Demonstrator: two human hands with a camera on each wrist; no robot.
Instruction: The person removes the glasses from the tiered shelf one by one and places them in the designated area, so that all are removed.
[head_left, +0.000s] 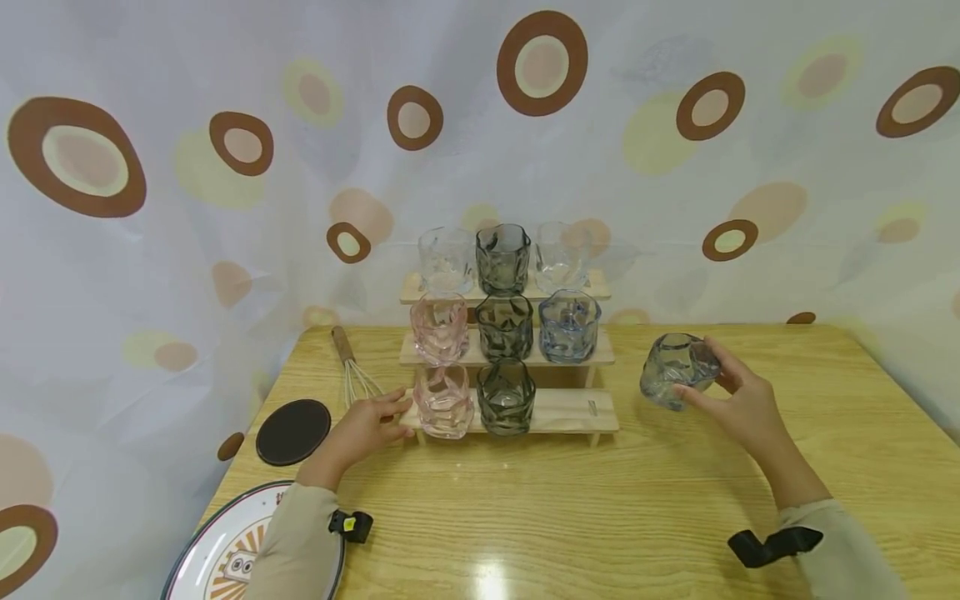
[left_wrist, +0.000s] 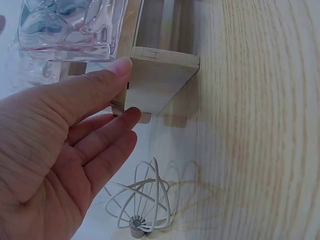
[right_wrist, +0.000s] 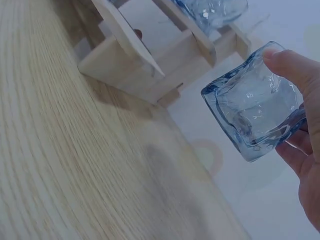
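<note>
A three-tier wooden rack [head_left: 570, 412] stands at the table's back middle with several wavy glasses in clear, grey, pink and blue. My right hand [head_left: 738, 400] grips a blue glass [head_left: 677, 369], tilted, in the air to the right of the rack. In the right wrist view the blue glass [right_wrist: 255, 115] is held by thumb and fingers near the rack's right end [right_wrist: 140, 65]. My left hand [head_left: 367, 425] touches the left end of the lowest shelf [left_wrist: 160, 80] with straight fingers, beside a pink glass [head_left: 444, 400]. The lowest shelf's right spot is bare.
A wire whisk [head_left: 352, 371] lies left of the rack, its head [left_wrist: 142, 200] under my left hand. A dark round coaster [head_left: 293, 431] and a patterned plate [head_left: 225, 558] sit at the front left. A spotted curtain hangs behind the wooden table [head_left: 600, 517].
</note>
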